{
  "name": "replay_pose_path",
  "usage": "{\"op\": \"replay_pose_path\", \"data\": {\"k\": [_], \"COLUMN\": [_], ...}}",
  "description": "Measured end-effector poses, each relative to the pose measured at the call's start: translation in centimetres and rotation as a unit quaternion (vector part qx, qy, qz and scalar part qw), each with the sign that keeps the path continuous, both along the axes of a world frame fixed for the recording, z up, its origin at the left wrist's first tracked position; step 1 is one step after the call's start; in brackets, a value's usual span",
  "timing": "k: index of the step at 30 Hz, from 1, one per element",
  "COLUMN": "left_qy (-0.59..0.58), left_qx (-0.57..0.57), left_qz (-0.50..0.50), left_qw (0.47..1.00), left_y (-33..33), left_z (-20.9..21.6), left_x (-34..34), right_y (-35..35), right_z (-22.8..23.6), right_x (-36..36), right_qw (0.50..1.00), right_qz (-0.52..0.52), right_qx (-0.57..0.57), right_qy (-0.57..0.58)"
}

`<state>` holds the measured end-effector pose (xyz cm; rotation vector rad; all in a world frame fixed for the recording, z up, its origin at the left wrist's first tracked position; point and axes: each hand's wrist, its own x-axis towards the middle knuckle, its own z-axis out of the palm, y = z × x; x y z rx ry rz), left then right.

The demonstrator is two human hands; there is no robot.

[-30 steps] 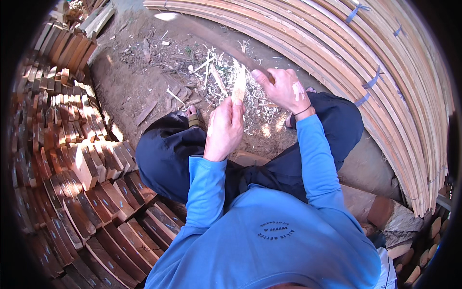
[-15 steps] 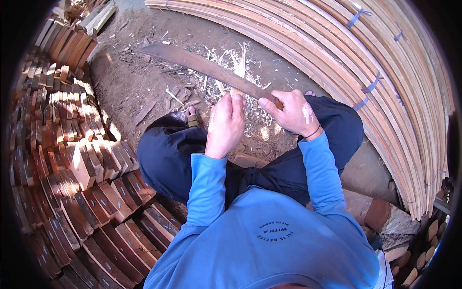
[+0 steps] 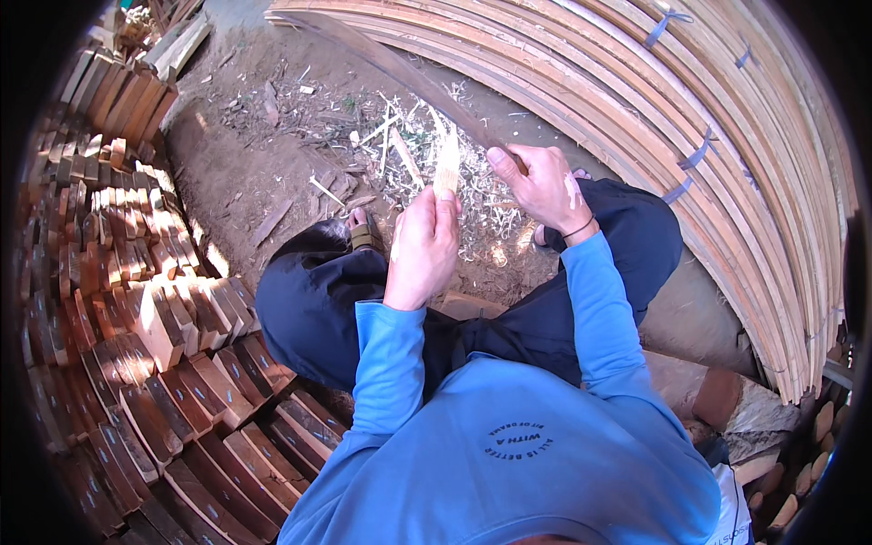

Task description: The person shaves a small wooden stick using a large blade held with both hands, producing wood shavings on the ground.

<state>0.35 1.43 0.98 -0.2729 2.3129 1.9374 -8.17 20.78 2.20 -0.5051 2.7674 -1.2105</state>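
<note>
My right hand (image 3: 549,189) is closed round the handle of a machete (image 3: 400,74). Its long, dull brown blade stretches out to the far left, with the tip over the edge of the bundled wood strips. In front of my lap, my left hand (image 3: 425,241) grips a pale piece of wood (image 3: 446,171), thumb laid along it. The wood points away from me, its lower end hidden in my fist. A gap separates the blade from the end of the wood as seen here. Curled wood shavings (image 3: 486,204) cover the ground beneath both hands.
Stacked wooden blocks (image 3: 163,400) rise along the left side. Long bent wood strips (image 3: 654,100), tied with blue bands, curve round the right and far side. Loose wood sticks (image 3: 327,189) lie on the dirt floor (image 3: 218,136). My knees flank the work area.
The machete's blade has swung up and away from me, off the piece of wood, which now shows more fully. My left hand has dropped slightly toward me.
</note>
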Motion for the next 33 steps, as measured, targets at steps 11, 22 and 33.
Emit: {"op": "replay_pose_path", "data": {"k": [11, 22, 33], "left_qy": [0.021, 0.061, 0.015], "left_qx": [-0.102, -0.162, 0.003], "left_qz": [0.014, 0.031, 0.051], "left_qw": [0.994, 0.984, 0.999], "left_y": [-0.2, -0.8, -0.8], "left_z": [-0.3, -1.2, -1.5], "left_x": [-0.1, 0.0, -0.3], "right_y": [-0.1, -1.4, 0.6], "right_z": [0.0, -0.8, -0.3], "right_x": [2.5, 1.7, 1.0], "right_qw": [0.997, 0.995, 1.000], "right_qz": [0.047, 0.045, -0.013], "right_qx": [0.058, 0.088, 0.006], "right_qy": [0.007, 0.019, -0.028]}}
